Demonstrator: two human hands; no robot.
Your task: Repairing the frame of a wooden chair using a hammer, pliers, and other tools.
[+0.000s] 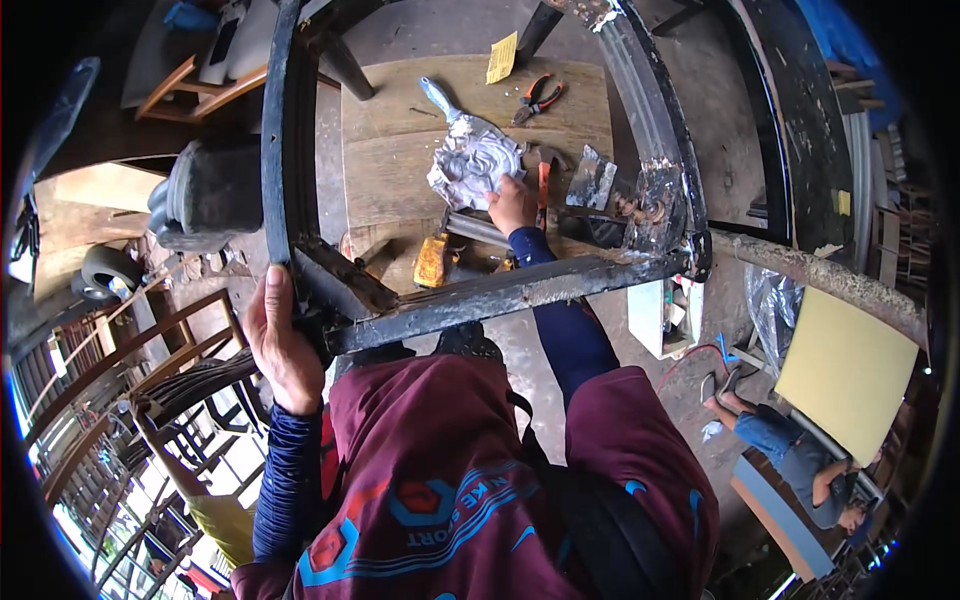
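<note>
My left hand (283,345) is closed round the near left corner of a dark, worn wooden frame (450,310), its thumb on the outer side and its fingers partly hidden. My right arm reaches through the frame's opening. At its end, my right hand (512,205) has curled fingers at the edge of a white, lumpy, putty-like mass (475,165); what they hold, if anything, is hidden. A blue-handled tool (438,98) lies with its end in that mass. All this rests over a wooden board (385,150). A hammer (543,185) lies just right of my right hand.
Pliers (538,98) and a yellow paper (502,58) are at the board's far side. A grey, stained plate (591,178) and a yellow tool (431,261) lie nearer. Chair frames (150,380) crowd the left. A person (800,460) is at the lower right, by a yellow panel (848,372).
</note>
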